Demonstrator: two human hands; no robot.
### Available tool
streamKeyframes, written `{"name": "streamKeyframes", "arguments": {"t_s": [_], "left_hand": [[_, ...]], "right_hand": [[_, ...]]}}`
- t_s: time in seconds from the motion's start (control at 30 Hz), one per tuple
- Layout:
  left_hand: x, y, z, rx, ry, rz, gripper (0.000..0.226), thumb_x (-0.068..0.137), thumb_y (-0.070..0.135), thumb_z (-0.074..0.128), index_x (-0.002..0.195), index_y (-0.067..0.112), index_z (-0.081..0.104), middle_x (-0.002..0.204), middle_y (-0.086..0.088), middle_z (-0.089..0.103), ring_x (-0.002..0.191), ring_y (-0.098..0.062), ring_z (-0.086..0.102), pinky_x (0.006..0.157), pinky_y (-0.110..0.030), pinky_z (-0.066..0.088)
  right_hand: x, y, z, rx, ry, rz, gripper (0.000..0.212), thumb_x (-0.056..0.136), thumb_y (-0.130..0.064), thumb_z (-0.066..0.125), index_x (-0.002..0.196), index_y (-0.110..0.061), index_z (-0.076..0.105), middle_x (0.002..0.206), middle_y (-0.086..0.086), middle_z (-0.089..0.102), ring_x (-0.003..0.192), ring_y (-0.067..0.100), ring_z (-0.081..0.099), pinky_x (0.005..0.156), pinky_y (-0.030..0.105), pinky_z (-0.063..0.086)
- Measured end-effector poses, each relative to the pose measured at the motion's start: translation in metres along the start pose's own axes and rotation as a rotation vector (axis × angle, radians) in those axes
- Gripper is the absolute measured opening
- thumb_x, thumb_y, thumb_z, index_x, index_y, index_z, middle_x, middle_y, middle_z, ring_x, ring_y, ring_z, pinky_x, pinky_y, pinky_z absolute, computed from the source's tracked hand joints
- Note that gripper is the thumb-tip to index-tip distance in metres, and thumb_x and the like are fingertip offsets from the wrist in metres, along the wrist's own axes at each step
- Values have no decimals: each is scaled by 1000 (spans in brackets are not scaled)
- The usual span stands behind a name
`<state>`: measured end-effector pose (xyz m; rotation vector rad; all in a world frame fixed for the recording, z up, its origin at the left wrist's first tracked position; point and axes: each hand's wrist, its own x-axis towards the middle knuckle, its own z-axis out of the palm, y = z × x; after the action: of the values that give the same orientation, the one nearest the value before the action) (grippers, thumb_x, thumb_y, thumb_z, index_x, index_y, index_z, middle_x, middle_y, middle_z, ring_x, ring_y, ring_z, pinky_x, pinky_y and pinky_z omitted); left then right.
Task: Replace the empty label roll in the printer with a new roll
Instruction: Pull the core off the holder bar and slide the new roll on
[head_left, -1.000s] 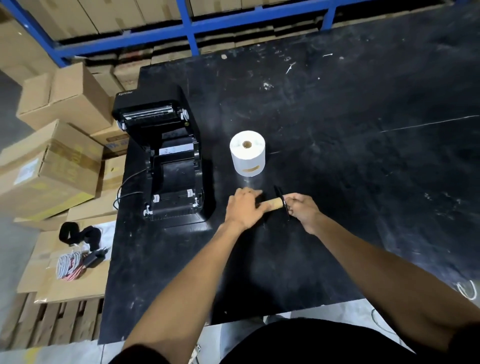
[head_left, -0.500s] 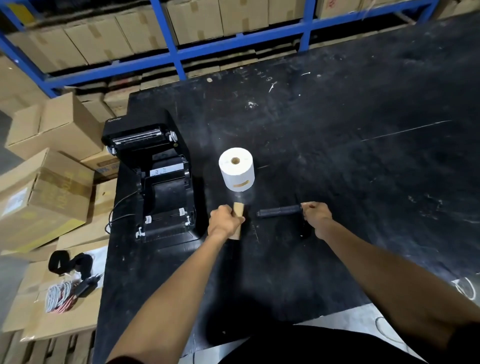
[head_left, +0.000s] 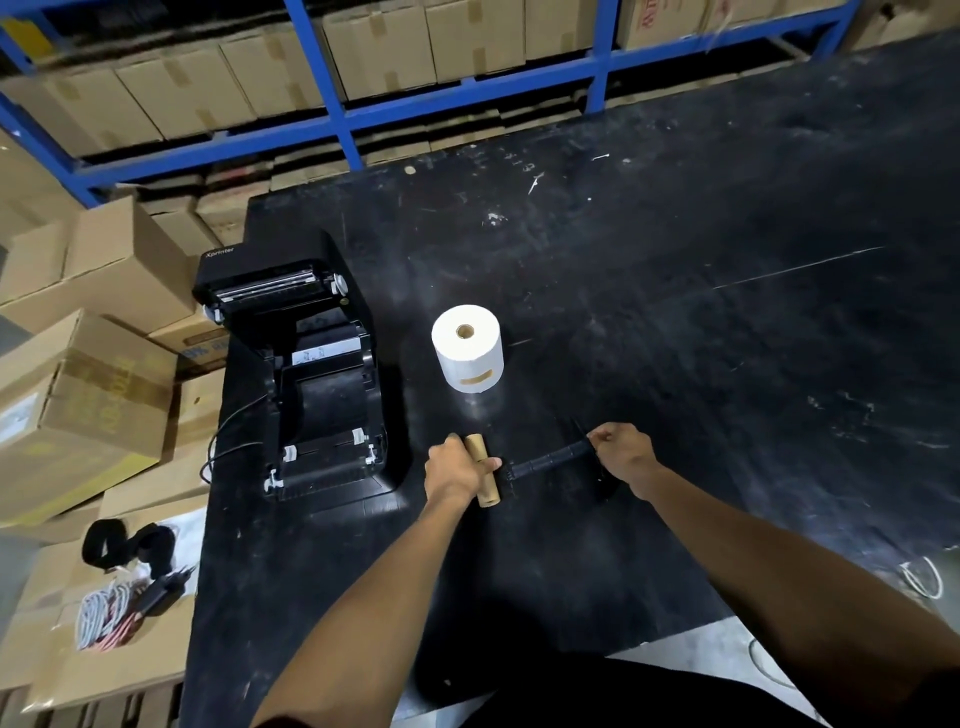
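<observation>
The black label printer (head_left: 317, 384) stands open at the table's left edge, its roll bay empty and its lid tilted back. A full white label roll (head_left: 467, 347) stands on end just to the printer's right. My left hand (head_left: 453, 470) is shut on the empty brown cardboard core (head_left: 483, 475), held roughly upright near the table. My right hand (head_left: 621, 449) grips the far end of the black roll spindle (head_left: 545, 462), which points left toward the core with its free tip just beside it.
The black table (head_left: 675, 312) extends far to the right and back. Cardboard boxes (head_left: 78, 384) are stacked left of the table, with coiled cables and a black strap (head_left: 124, 582) on a low box. Blue shelving (head_left: 343, 119) with boxes stands behind.
The spindle has come out of the cardboard core: a second ago my hands held them joined, now core and spindle are apart, one in each hand. The camera has tilted upward.
</observation>
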<state>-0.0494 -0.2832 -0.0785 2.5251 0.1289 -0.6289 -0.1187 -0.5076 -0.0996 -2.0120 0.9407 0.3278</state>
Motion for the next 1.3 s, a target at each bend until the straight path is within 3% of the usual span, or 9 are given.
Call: {"name": "streamKeyframes", "arguments": {"t_s": [0.13,0.33,0.5,0.67,0.73,0.87,1.07,1.17,1.3], "left_hand": [[3,10,-15,64,138,95,54,86,59,63,106,9,55,113,-15,64,108,-40,61,78,-42,49],[36,38,-62,55,365,427,35,94,46,57,107,13,60,108,-7,58,102,-28,59,79,-41,51],[70,60,-79,272,270,584,54,84,55,66,128,25,57,130,-6,44,123,-26,41,102,-41,37],[105,75,-79,503,46,463,81,74,69,67,141,31,46,160,-17,12,149,-42,-1,119,-57,9],[119,76,-80,482,-54,434,80,73,66,71,141,31,45,161,-16,4,149,-45,0,118,-58,13],[137,67,-82,296,-161,464,72,71,58,78,131,28,53,136,-6,24,126,-40,42,111,-44,38],[138,66,-85,-113,-131,307,81,66,55,84,135,22,56,131,2,34,120,-19,41,103,-29,38],[123,60,-79,-599,-239,123,91,64,50,86,139,11,54,132,0,59,115,-19,63,92,-39,58],[99,48,-67,-841,-308,54,68,71,46,83,127,14,64,117,-6,73,107,-24,70,81,-42,62]], "right_hand": [[5,-2,-11,-83,-5,-97,30,100,-29,48,111,-16,72,114,11,71,109,29,63,90,35,51],[15,-35,-14,-142,79,-300,25,99,-23,49,107,-17,72,110,15,70,103,33,65,89,40,53],[26,-79,9,34,-78,-370,30,100,-20,54,126,-16,67,124,8,69,114,23,63,92,24,46],[50,-114,34,144,-218,-285,46,103,-19,46,149,-21,43,142,12,57,125,29,58,110,40,44],[60,-118,43,196,-234,-257,46,103,-16,45,149,-22,43,140,13,58,122,29,61,109,44,46],[72,-115,55,308,-218,-239,41,102,-11,48,140,-26,49,125,10,68,106,23,69,103,42,52],[68,-123,52,478,-235,-259,42,102,-38,48,143,-46,44,128,1,65,108,16,67,103,38,52],[61,-130,46,566,-226,-330,41,102,-39,47,143,-44,46,140,-3,58,122,17,59,104,42,51],[51,-125,33,477,-212,-382,38,101,-40,48,139,-42,52,126,0,66,113,16,63,96,35,54]]}}
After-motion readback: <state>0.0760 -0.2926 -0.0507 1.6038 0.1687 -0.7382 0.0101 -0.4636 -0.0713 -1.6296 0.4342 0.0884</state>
